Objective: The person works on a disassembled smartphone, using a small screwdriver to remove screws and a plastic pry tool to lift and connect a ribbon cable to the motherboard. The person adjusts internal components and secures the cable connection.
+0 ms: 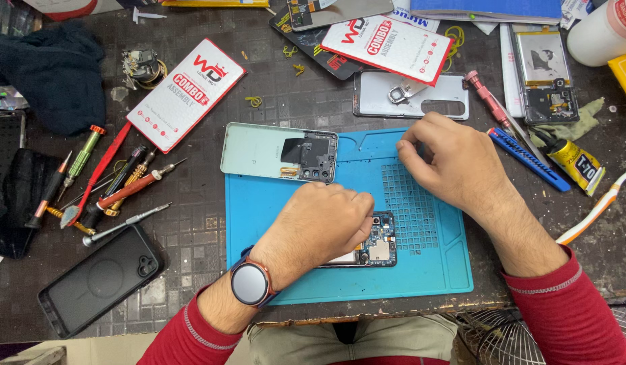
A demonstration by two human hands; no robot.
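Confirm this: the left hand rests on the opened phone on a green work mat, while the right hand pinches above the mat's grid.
Not quite. The head view shows the work mat is blue, not green. The left hand does rest on the opened phone, and the right hand pinches above the grid.

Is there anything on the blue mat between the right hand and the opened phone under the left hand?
Nothing visible: only bare blue mat lies between the right hand and the opened phone under the left hand.

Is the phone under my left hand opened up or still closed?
Opened up: the phone under the left hand shows bare circuit board; a back cover lies apart.
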